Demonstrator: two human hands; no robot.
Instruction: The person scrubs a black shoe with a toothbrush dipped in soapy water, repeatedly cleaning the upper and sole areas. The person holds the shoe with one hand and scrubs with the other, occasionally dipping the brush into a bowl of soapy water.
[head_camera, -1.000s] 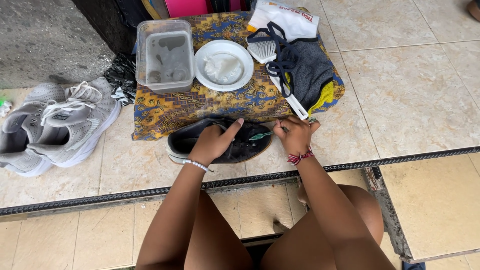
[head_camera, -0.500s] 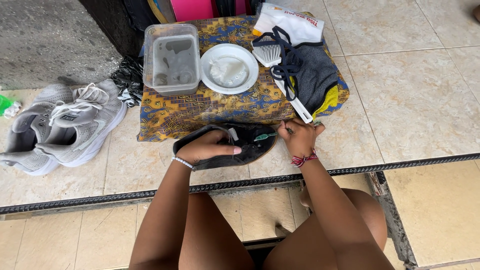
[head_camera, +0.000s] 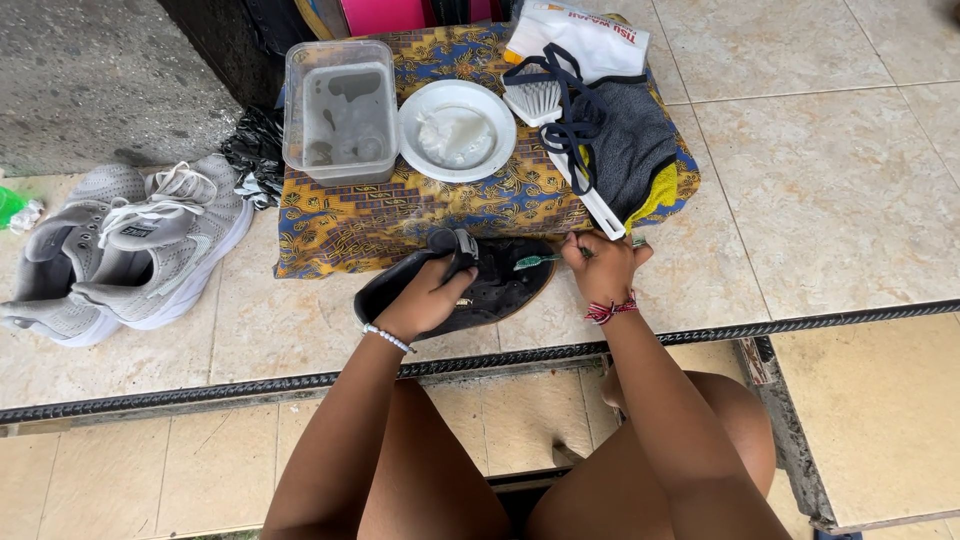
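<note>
The left hand (head_camera: 425, 300) is clamped over the black shoe (head_camera: 470, 285), fingers curled round its upper to pin it tilted on the tiled floor (head_camera: 830, 200) — sole side turned toward the brush, it seems. The right hand (head_camera: 600, 265) is closed round a small green-handled brush (head_camera: 535, 262), bristle end laid on the shoe at about nine o'clock from that fist. Beyond, at twelve o'clock, a patterned cloth (head_camera: 400, 215) keeps a clear tub (head_camera: 340, 110), a white bowl (head_camera: 457, 130) and a white scrubbing brush (head_camera: 565, 140) within reach. Grey sneakers (head_camera: 140, 245) wait at nine o'clock.
</note>
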